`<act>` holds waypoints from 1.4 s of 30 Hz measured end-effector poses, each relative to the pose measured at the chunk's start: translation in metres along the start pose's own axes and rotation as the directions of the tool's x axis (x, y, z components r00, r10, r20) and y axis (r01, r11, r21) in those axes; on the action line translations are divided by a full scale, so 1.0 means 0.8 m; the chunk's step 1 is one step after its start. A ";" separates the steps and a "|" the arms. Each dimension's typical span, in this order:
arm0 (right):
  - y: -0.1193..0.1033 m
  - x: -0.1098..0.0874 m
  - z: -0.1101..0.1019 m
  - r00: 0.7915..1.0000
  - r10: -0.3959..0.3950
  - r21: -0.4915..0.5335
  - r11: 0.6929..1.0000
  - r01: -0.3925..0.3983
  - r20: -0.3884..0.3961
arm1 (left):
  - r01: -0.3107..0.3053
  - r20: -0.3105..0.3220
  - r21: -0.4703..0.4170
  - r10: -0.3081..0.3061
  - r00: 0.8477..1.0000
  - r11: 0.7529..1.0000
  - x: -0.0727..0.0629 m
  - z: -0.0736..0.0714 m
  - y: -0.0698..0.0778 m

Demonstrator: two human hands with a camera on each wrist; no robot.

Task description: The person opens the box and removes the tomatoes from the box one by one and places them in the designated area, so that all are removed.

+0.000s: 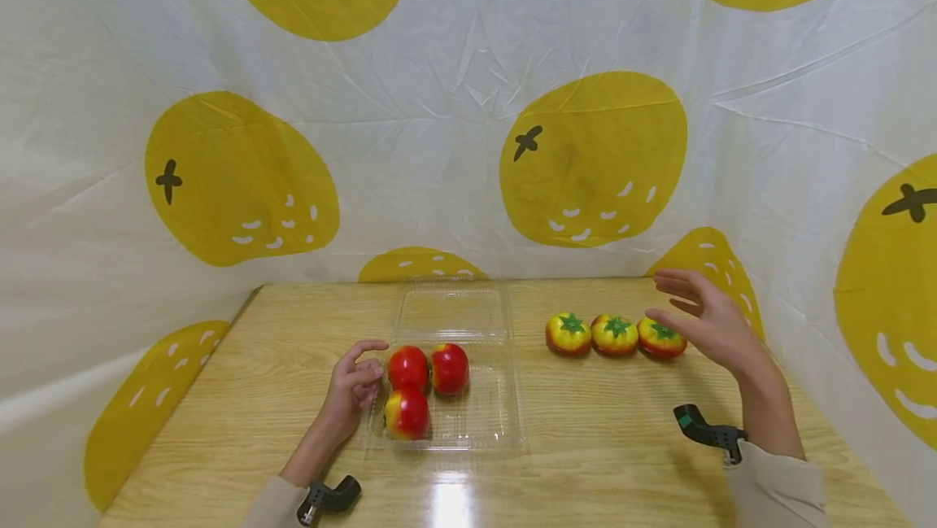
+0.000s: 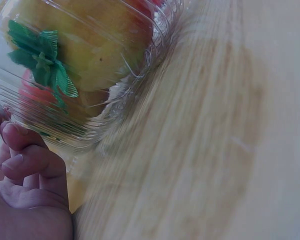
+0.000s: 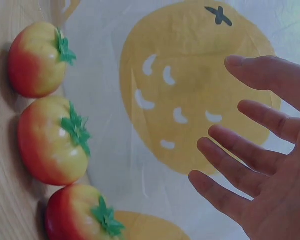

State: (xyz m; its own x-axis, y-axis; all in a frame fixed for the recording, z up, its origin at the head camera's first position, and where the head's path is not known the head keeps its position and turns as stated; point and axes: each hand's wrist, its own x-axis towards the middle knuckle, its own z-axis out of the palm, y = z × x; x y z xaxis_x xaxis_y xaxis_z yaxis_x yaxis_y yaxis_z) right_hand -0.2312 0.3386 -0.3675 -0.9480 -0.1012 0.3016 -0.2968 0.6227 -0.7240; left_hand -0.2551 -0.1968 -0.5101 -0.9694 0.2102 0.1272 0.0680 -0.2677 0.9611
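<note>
A clear plastic clamshell container (image 1: pixel 476 418) lies with its lid (image 1: pixel 454 312) folded back. Three shiny red-and-yellow artificial persimmons sit in its left part: one at the back left (image 1: pixel 407 368), one at the back right (image 1: pixel 450 368), one in front (image 1: pixel 407 412). My left hand (image 1: pixel 355 386) is at the container's left rim, fingers bent, pinching the edge in the left wrist view. My right hand (image 1: pixel 706 320) hovers near the rightmost of three persimmons in a row (image 1: pixel 661 338), fingers spread and apart from the fruit. Green leaves (image 3: pixel 76 131) top these persimmons.
The wooden table (image 1: pixel 600 447) ends at a white curtain (image 1: pixel 432 162) printed with large yellow fruit. The other two persimmons of the row, the middle one (image 1: pixel 613 336) and the left one (image 1: pixel 568 334), stand right of the lid. Each wrist wears a black camera mount (image 1: pixel 706 430).
</note>
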 end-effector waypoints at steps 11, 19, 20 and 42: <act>-0.022 0.006 0.013 0.993 -0.116 0.014 0.993 0.115 0.003 | -0.003 0.002 -0.016 0.003 1.000 1.000 0.002 0.001 -0.001; -0.037 0.005 0.023 0.989 -0.147 -0.001 0.989 0.147 0.024 | -0.005 -0.001 -0.020 0.005 1.000 1.000 0.002 0.002 -0.002; -0.038 0.005 0.023 0.988 -0.154 -0.004 0.988 0.154 0.024 | -0.005 -0.002 -0.020 0.005 1.000 1.000 0.002 0.001 -0.002; -0.064 0.008 0.045 0.966 -0.251 -0.005 0.968 0.251 0.060 | -0.019 0.008 -0.034 0.019 1.000 0.999 0.001 -0.001 -0.003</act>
State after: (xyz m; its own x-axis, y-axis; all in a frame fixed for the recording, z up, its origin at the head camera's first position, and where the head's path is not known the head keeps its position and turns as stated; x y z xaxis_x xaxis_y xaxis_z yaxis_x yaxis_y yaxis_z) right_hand -0.2261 0.2782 -0.3503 -0.8485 -0.3002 0.4358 -0.5251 0.5808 -0.6221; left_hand -0.2561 -0.1968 -0.5126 -0.9661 0.2123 0.1472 0.0779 -0.3037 0.9496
